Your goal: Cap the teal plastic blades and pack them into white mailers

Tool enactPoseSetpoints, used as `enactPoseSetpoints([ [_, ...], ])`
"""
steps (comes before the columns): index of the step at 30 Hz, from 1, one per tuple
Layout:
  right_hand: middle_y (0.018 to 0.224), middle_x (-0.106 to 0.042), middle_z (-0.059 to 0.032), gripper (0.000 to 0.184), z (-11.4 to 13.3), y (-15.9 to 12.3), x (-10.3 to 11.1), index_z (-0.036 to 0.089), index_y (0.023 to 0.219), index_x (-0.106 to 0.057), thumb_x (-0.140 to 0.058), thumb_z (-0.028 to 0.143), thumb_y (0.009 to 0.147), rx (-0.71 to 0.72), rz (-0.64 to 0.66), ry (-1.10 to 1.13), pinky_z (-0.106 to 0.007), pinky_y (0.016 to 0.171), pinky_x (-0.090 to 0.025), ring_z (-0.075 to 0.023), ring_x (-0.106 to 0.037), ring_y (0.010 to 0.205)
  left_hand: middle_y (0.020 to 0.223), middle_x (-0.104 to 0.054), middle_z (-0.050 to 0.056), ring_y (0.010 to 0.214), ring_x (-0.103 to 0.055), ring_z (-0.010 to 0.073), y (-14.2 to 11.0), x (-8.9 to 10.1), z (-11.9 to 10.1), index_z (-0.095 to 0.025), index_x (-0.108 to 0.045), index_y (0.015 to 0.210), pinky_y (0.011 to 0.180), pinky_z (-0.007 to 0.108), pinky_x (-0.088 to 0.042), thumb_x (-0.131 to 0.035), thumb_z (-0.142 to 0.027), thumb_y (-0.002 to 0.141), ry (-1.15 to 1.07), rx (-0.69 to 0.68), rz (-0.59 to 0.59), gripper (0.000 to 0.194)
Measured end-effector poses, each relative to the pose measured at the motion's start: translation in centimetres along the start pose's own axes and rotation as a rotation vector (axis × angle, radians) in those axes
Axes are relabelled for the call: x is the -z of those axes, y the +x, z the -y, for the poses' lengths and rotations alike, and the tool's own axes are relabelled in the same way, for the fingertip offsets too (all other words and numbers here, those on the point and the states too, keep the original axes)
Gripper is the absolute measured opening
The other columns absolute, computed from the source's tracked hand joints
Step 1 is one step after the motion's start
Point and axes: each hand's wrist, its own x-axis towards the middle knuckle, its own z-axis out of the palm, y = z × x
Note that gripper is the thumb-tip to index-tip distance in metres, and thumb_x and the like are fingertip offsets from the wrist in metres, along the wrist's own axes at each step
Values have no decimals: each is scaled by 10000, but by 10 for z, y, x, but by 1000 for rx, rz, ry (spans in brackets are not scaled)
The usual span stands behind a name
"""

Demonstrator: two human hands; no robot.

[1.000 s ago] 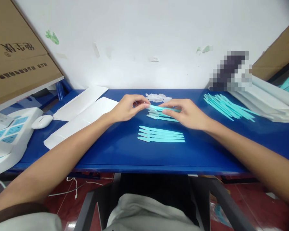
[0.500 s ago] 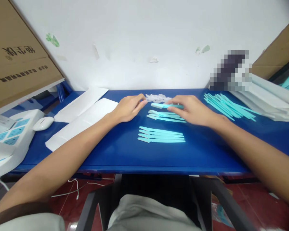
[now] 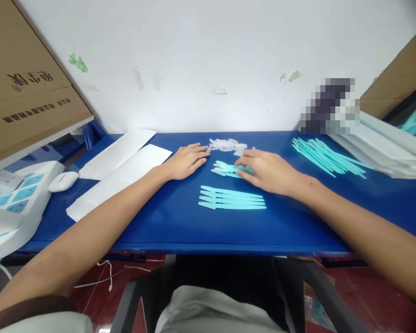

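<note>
My left hand point(image 3: 187, 160) lies flat and open on the blue table point(image 3: 166, 222), fingers stretched toward a small heap of clear plastic caps point(image 3: 228, 144). My right hand point(image 3: 265, 170) rests palm down over a short row of teal razor sticks point(image 3: 223, 169), its fingertips pressing on them. Nearer to me lies a second neat row of several teal razor sticks point(image 3: 232, 199), touched by neither hand.
A loose pile of teal sticks point(image 3: 324, 156) lies at the right, beside white flat packs point(image 3: 384, 148). White paper sheets point(image 3: 119, 173) lie at the left, with a white mouse point(image 3: 63, 181), a white device point(image 3: 10, 203) and a cardboard box point(image 3: 24, 88) beyond.
Both hands held one teal stick between them a second ago. My right hand has laid it with the upper row and now rests on it; my left hand has let go and flattened.
</note>
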Motion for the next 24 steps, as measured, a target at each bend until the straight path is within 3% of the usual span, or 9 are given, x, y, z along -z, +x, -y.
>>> enactPoseSetpoints([
  [3, 1162, -695, -114, 327, -1, -1, 0, 164, 1190, -701, -499, 355, 1018, -17, 3, 11, -365, 760, -461, -275, -669, 1013, 1531, -547, 117, 1441, -462, 331, 0, -1, 0, -144, -601, 1412, 1168, 544, -385, -343, -358, 1065, 23, -42, -52, 482],
  [7, 1073, -720, -102, 275, 2, -3, 5, 165, 1098, -718, -554, 360, 995, 3, -45, 39, -383, 790, -398, -261, -662, 953, 1332, -696, 107, 1218, -641, 295, -3, -1, -2, -159, -714, 1225, 1009, 462, -515, -412, -301, 1039, 59, -66, -162, 382],
  [11, 707, -691, -28, 271, 16, -6, 14, 182, 946, -732, -561, 387, 997, 54, -5, 138, -422, 856, -353, -183, -581, 670, 1162, -758, 89, 1032, -703, 267, -6, -2, -3, -174, -753, 1075, 875, 412, -551, -457, -243, 1015, 87, -84, -208, 309],
  [14, 489, -552, 1, 294, 27, -11, 19, 193, 968, -756, -588, 435, 976, 93, 109, 187, -369, 760, -384, -213, -562, 642, 1100, -767, 82, 993, -701, 254, -7, -3, -3, -176, -744, 1092, 839, 386, -553, -467, -198, 1002, 59, -98, -223, 293],
  [18, 565, -609, -37, 239, 29, -14, 20, 196, 961, -769, -633, 392, 946, 101, 183, 243, -303, 600, -375, -233, -615, 692, 1062, -762, 78, 980, -682, 243, -8, -4, -2, -179, -721, 1166, 818, 372, -549, -452, -188, 1008, -6, -90, -233, 311],
  [24, 693, -663, -34, 210, 29, -14, 21, 198, 871, -751, -587, 271, 981, 158, 214, 349, -286, 567, -393, -179, -637, 629, 1090, -708, 96, 1008, -633, 236, -9, -3, -3, -190, -675, 1268, 882, 376, -533, -424, -175, 1015, -63, -87, -225, 357],
])
